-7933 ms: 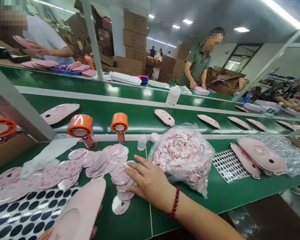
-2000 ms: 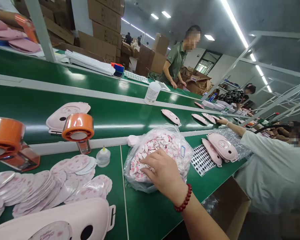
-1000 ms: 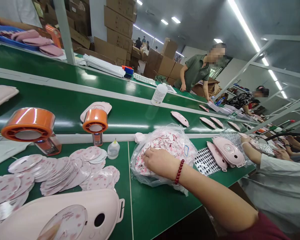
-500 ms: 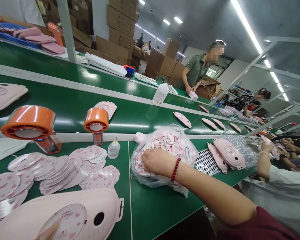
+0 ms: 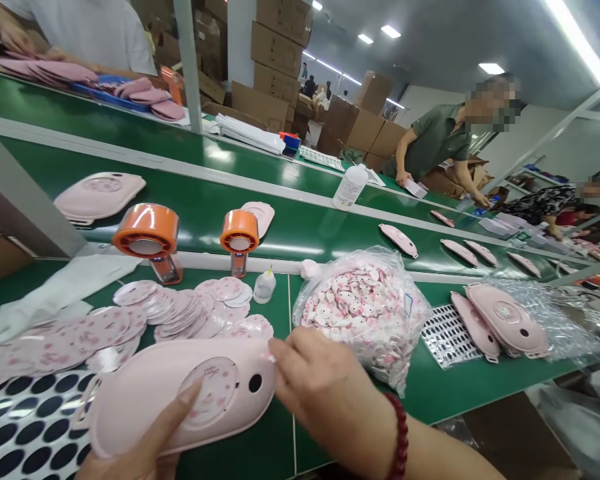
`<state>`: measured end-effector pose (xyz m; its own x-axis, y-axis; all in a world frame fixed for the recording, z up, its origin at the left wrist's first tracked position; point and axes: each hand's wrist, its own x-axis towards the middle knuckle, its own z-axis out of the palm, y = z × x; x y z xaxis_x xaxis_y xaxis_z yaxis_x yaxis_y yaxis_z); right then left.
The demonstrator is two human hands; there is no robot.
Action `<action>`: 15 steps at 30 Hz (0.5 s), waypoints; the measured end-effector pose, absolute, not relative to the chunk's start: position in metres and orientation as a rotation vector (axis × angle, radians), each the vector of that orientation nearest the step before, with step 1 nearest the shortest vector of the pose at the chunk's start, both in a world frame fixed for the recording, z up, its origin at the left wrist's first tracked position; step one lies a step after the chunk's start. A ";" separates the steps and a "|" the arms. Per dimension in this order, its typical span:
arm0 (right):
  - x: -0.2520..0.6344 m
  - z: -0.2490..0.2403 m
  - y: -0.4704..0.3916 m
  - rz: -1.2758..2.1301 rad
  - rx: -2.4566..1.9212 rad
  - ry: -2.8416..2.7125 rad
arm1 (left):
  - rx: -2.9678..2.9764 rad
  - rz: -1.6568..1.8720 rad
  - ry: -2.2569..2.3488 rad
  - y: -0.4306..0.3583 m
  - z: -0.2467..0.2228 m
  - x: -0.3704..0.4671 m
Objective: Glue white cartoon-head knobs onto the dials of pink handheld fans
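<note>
A pink oval plastic shell (image 5: 140, 380) with a round patterned disc and a black dot lies across the lower left. My left hand (image 5: 150, 433) grips its near edge, thumb on the disc. My right hand (image 5: 325, 393), with a red bead bracelet, pinches a tiny pinkish-white piece (image 5: 270, 357) at the shell's right end. Just behind that hand sits an open clear bag (image 5: 365, 293) full of small white and pink pieces. Round patterned discs (image 5: 180, 310) are spread behind the shell, and a sheet of black ovals (image 5: 35, 427) is at the lower left.
Two orange tape dispensers (image 5: 147, 230) and a small dropper bottle (image 5: 265, 287) stand behind the discs. More pink shells (image 5: 507, 320) lie at the right beside a sheet of black dots (image 5: 450, 337). A white bottle (image 5: 351, 188) stands farther back. People work across the line.
My right hand has come out of the bag and moved to the shell's right end, holding a small piece. The view has swung left, showing more of the shell and my left hand.
</note>
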<state>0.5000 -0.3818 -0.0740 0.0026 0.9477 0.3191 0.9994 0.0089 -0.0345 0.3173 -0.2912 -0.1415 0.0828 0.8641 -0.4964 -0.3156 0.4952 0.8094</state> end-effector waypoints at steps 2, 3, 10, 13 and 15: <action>0.471 -0.083 -0.379 -0.395 -1.984 -1.977 | 0.572 1.004 1.184 -0.294 -0.129 0.325; 0.460 -0.088 -0.377 -0.406 -1.974 -1.951 | 0.572 1.016 1.182 -0.295 -0.124 0.327; 0.433 -0.095 -0.361 -0.082 -1.806 -1.841 | 0.459 0.966 1.217 -0.298 -0.113 0.317; 0.433 -0.099 -0.362 0.069 -1.754 -1.814 | 0.461 0.958 1.210 -0.300 -0.117 0.313; 0.434 -0.101 -0.363 0.082 -1.727 -1.805 | 0.463 0.956 1.205 -0.300 -0.121 0.311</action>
<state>0.4338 -0.3628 -0.1008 0.0587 0.9181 0.3920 0.8789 0.1387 -0.4565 0.3115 -0.3004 -0.1205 0.0507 0.8188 -0.5718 -0.3707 0.5471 0.7505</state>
